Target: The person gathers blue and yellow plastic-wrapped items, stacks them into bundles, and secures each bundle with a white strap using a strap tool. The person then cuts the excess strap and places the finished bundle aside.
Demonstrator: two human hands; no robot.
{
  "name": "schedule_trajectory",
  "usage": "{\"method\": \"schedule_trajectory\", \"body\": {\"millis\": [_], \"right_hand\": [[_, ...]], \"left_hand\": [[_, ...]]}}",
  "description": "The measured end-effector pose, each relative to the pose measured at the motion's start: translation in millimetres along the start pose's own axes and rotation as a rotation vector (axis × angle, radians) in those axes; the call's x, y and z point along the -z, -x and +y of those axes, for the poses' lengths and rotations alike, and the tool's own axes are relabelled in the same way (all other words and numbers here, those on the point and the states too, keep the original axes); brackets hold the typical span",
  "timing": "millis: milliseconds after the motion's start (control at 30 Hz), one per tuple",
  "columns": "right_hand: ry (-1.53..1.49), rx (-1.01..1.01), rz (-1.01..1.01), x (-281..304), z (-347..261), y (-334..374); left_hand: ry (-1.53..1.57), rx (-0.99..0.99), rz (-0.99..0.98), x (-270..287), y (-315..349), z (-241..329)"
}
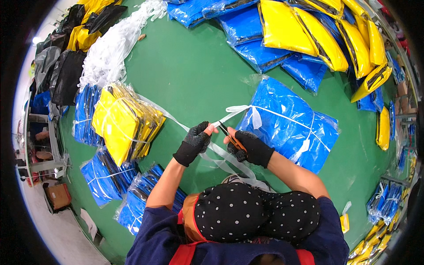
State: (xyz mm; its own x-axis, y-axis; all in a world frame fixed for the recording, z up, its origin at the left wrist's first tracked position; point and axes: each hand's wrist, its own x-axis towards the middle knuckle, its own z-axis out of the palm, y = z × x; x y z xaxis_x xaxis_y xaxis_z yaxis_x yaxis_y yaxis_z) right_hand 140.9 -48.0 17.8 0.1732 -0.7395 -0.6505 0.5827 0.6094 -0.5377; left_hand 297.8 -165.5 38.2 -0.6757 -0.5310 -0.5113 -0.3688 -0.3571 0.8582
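Observation:
My left hand [197,140], in a black dotted fingerless glove, pinches a white plastic strap [176,121] between thumb and fingertips. Just right of it, my right hand [245,148], gloved alike, is closed around orange-handled scissors [236,142]. Their dark blades point up-left and meet the strap beside my left fingertips. From there the strap runs up to a knot on a blue plastic-wrapped bundle [282,119], which lies tied crosswise on the green floor. Loose strap [229,164] trails below my hands.
Tied yellow packs [115,126] and blue packs [104,176] stand at left. A heap of white strap [108,55] lies at far left. Yellow pillow-like packages [287,28] and blue ones [243,26] are piled at far right. A cardboard box [58,196] sits near the left edge.

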Motion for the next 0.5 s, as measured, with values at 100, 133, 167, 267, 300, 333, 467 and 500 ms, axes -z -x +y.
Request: {"method": "schedule_trajectory", "body": {"millis": [100,133,167,267,300,333,467,500], "right_hand": [[-0.012,-0.007,-0.011,-2.5,-3.8,3.9],[-0.001,-0.002,-0.02,-2.9,-3.9,4.3],[0.009,0.002,-0.029,-3.3,-3.3,4.9],[-0.008,0.023,-0.036,-2.4,4.2,-0.1],[-0.022,0.032,-0.034,-1.9,6.5,-2.1],[-0.021,0.023,-0.026,-3.7,4.0,-1.9],[-0.016,0.009,-0.047,-7.3,-9.1,-3.4],[-0.013,0.011,-0.065,-5.8,-9.7,-2.9]], "left_hand": [[-0.012,0.028,-0.009,0.0,1.5,1.9],[-0.014,0.011,0.014,-0.3,1.9,0.8],[-0.016,-0.005,0.037,-0.9,2.1,-0.6],[-0.018,-0.012,0.051,-1.7,2.6,-0.9],[-0.019,-0.008,0.046,-2.2,2.6,-0.9],[-0.015,0.005,0.027,-1.6,3.1,-1.6],[0.041,0.039,-0.032,-1.8,5.0,-2.9],[0.066,0.042,-0.042,-3.5,4.7,-2.8]]}}
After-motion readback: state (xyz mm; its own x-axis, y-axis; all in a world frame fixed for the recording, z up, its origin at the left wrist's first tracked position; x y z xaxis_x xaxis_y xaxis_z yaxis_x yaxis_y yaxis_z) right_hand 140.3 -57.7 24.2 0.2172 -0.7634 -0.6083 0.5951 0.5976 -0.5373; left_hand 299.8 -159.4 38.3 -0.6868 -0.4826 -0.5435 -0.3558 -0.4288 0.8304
